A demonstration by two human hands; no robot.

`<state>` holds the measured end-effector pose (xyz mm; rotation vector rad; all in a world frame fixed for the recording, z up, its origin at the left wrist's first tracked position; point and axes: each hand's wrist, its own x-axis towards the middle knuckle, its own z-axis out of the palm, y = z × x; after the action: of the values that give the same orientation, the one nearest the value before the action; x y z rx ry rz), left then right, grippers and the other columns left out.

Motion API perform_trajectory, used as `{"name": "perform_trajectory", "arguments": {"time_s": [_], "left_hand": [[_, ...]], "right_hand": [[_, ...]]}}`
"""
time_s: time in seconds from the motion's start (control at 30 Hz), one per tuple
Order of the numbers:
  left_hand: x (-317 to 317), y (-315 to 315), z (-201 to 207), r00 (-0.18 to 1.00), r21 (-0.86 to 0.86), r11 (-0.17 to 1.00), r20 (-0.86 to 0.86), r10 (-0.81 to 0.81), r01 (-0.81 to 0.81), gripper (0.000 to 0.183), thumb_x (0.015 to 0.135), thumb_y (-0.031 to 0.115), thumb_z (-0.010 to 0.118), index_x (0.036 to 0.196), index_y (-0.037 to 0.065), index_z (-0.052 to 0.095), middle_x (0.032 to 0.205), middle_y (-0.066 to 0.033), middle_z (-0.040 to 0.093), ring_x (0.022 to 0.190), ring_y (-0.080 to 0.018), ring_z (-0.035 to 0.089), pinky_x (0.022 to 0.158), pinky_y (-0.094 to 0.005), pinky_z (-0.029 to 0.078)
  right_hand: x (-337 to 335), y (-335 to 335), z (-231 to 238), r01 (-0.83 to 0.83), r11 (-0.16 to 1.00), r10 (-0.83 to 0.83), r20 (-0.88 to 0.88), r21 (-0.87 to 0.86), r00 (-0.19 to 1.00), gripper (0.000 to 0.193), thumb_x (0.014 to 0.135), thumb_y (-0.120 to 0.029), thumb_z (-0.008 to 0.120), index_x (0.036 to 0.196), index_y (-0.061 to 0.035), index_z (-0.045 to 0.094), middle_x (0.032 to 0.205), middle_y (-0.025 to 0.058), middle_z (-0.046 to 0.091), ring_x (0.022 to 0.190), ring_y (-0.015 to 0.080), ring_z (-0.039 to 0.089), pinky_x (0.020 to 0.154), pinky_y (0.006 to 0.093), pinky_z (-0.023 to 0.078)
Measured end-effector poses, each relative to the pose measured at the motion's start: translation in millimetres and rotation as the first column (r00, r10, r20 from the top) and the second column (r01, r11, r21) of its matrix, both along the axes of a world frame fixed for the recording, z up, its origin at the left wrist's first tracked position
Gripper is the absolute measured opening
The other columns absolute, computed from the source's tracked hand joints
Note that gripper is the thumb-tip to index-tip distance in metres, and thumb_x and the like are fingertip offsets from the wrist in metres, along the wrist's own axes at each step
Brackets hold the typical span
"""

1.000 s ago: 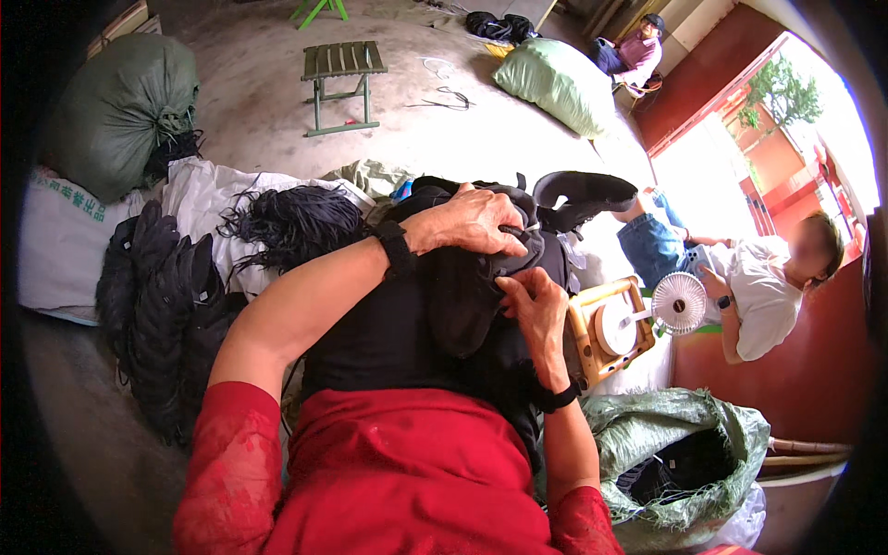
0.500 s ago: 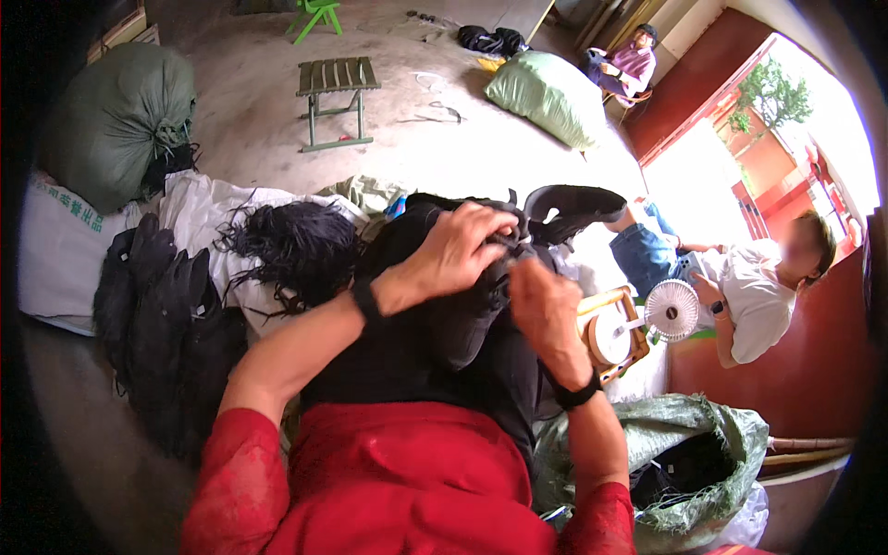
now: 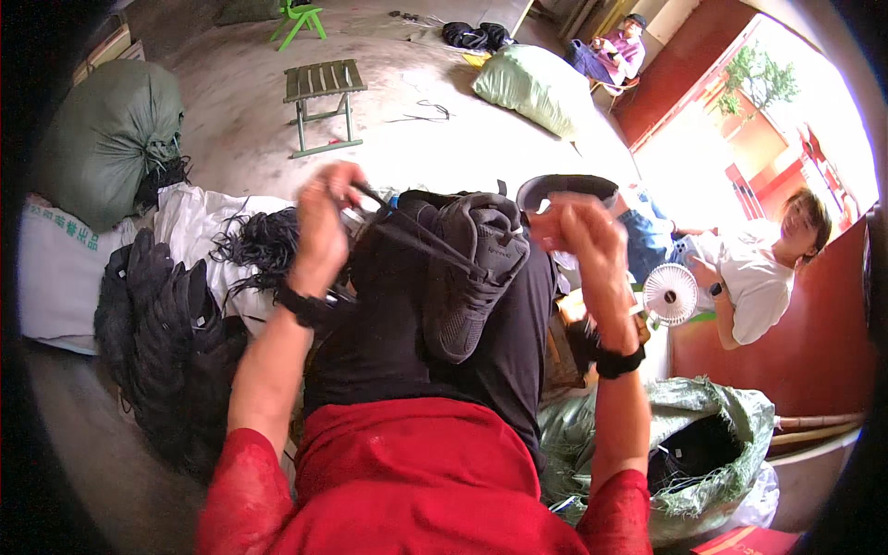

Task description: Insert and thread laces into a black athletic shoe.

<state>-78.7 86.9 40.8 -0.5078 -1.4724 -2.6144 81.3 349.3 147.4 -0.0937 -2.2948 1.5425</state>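
Observation:
A black lace-up sneaker (image 3: pixel 476 268) rests on my lap, its toe toward me and its laces partly threaded. Out to the left of it, my left hand (image 3: pixel 324 222) is closed on a black shoelace (image 3: pixel 421 238), which runs taut to the shoe's lacing. My right hand (image 3: pixel 587 236) is raised on the other side, closed and a little blurred; what its fingers hold cannot be made out. Beyond that hand is a dark curved piece (image 3: pixel 569 188), partly hidden. A tangle of black laces (image 3: pixel 252 245) lies on white sacking beside my left wrist.
Black shoe uppers (image 3: pixel 171 324) are heaped at my left, near a full green sack (image 3: pixel 116 139). An open woven sack (image 3: pixel 592 435) with black items stands at right. Ahead are a slatted folding stool (image 3: pixel 324 83) and a pale green sack (image 3: pixel 527 88). A person (image 3: pixel 749 277) sits right, by a white fan (image 3: pixel 671 294).
My hands have moved apart from close together over the shoe. The left one has drawn the lace out leftward, the right one has moved right, and the sneaker is now uncovered.

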Motion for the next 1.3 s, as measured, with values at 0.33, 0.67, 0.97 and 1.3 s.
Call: {"name": "perform_trajectory", "arguments": {"time_s": [0.33,0.67,0.97,1.3], "left_hand": [[-39,-41,11,0.948,-0.347,0.918,0.308,-0.079,0.190,0.034,0.095,0.041,0.062,0.085,0.008,0.066,0.077,0.0013,0.061,0.066,-0.0062,0.055,0.063,-0.0224,0.047],[-40,-62,103,0.843,-0.013,0.844,0.055,-0.536,0.537,0.033,0.096,0.034,0.062,0.108,0.003,0.060,0.066,0.0033,0.054,0.070,-0.0116,0.058,0.076,-0.0296,0.047],[-125,-98,125,0.941,0.106,0.940,0.064,-0.331,0.324,0.032,0.096,0.013,0.061,0.123,-0.002,0.056,0.109,-0.0106,0.067,0.101,-0.0218,0.065,0.088,-0.0319,0.055],[-200,-160,111,0.993,0.107,0.992,0.100,0.055,-0.066,0.018,0.099,0.011,0.053,0.111,-0.001,0.060,0.120,-0.0136,0.065,0.108,-0.0239,0.064,0.097,-0.0331,0.053]], "right_hand": [[41,55,-150,0.150,0.919,-0.111,0.124,-0.364,0.986,0.025,0.100,-0.024,0.056,0.113,-0.0032,0.061,0.097,0.0083,0.071,0.082,0.0115,0.064,0.076,0.0248,0.050],[34,10,-118,0.152,0.913,-0.044,-0.280,0.378,0.959,0.010,0.089,-0.004,0.066,0.099,-0.0030,0.068,0.111,0.0097,0.065,0.088,0.0198,0.066,0.075,0.0296,0.052],[16,3,-79,0.005,0.633,0.107,-0.093,0.774,0.990,0.016,0.080,-0.017,0.072,0.087,-0.0058,0.064,0.102,0.0116,0.055,0.087,0.0319,0.061,0.067,0.0405,0.051],[9,4,-62,-0.179,0.548,0.024,0.198,0.817,0.980,0.022,0.079,-0.028,0.075,0.083,-0.0080,0.066,0.099,0.0125,0.053,0.086,0.0332,0.063,0.069,0.0446,0.050]]}}
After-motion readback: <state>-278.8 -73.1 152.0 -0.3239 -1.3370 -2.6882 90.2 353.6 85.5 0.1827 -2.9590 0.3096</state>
